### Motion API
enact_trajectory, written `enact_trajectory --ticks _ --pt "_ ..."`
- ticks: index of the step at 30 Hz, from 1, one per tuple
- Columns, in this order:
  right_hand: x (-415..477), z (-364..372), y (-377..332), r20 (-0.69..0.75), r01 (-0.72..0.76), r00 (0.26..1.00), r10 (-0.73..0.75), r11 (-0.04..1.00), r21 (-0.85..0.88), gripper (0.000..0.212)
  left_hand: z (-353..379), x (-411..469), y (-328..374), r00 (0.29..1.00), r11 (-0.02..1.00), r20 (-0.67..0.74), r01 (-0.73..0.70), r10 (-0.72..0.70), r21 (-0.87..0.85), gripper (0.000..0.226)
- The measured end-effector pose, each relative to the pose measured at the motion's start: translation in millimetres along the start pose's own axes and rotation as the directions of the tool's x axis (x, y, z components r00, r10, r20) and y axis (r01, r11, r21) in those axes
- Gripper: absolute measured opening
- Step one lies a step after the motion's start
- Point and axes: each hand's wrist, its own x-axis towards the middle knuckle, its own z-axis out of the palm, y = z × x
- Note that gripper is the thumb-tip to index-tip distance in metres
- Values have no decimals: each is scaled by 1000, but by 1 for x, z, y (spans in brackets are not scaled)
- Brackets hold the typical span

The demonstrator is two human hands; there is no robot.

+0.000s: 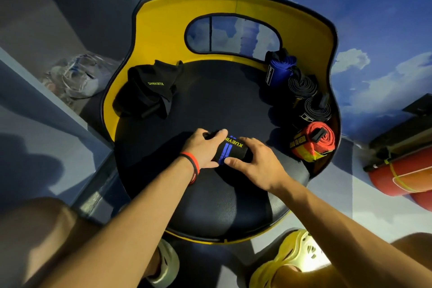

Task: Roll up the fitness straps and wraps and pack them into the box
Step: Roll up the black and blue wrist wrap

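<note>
- A black wrist wrap (231, 151) with blue stripes lies near the middle of the chair seat (222, 96).
- The left hand (203, 149) and right hand (257, 163) both curl around it, one at each end.
- Likely best: keep the edges aligned, roll tight, and press the tail closed.
- Finished rolls (313, 141) line the seat's right edge.

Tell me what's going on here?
A person's left hand and right hand both grip a black wrap with blue stripes on a round black seat. A blue roll, two black rolls and a red roll line its right edge; a loose black pile lies at left.
</note>
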Motion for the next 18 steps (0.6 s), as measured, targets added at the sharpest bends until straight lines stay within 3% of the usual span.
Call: enact_trajectory --ticks 3,5,7,11,13,18 --pt "3 2 -4 -60 -112 991 122 982 154 53 -7 -5 -3 986 990 166 -4 28 -144 46" --pt "7 -2 -8 0 -183 980 197 914 362 33 -14 -8 -6 966 979 250 -19 70 -203 43" --pt "11 -10 -15 97 -214 977 191 843 494 32 -20 -9 -6 947 969 300 -39 114 -246 42" --pt "17 -23 -35 113 -214 977 182 811 544 30 -20 -7 0 938 940 271 -126 217 -317 64" --pt "21 -25 -39 111 -223 975 195 793 566 26 -19 -6 2 926 921 252 -184 279 -343 61" --pt "22 -27 -47 263 -311 950 167 581 752 30 -20 -3 7 907 878 183 -291 380 -380 57"
